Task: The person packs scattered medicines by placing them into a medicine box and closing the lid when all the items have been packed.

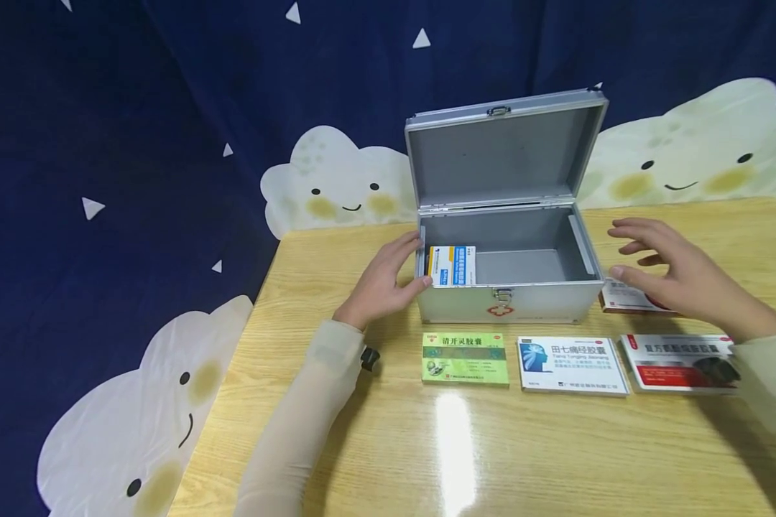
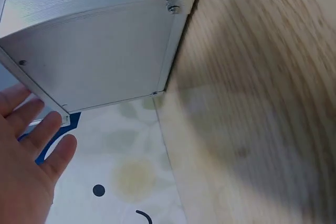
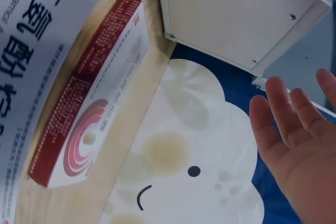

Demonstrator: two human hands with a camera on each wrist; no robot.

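A silver metal case [image 1: 460, 304] with a red cross stands on the table, its lid [image 1: 504, 154] raised. One white, blue and yellow medicine box [image 1: 453, 266] sits inside at the left end. My left hand [image 1: 388, 280] is at the case's left rim, thumb by the front corner; the left wrist view shows its fingers [image 2: 59, 156] relaxed beside the side wall. Apart from the case's right side, my right hand [image 1: 666, 266] hovers with fingers spread and nothing in them. Below it lies a white and dark red medicine box [image 3: 102, 85], partly hidden in the head view.
In front of the case lie a green medicine box [image 1: 465, 359], a white one with a blue head picture [image 1: 572, 366] and a white and red one [image 1: 669, 370]. Behind the wooden table [image 1: 388, 452] hangs a dark blue curtain [image 1: 168, 143] with clouds.
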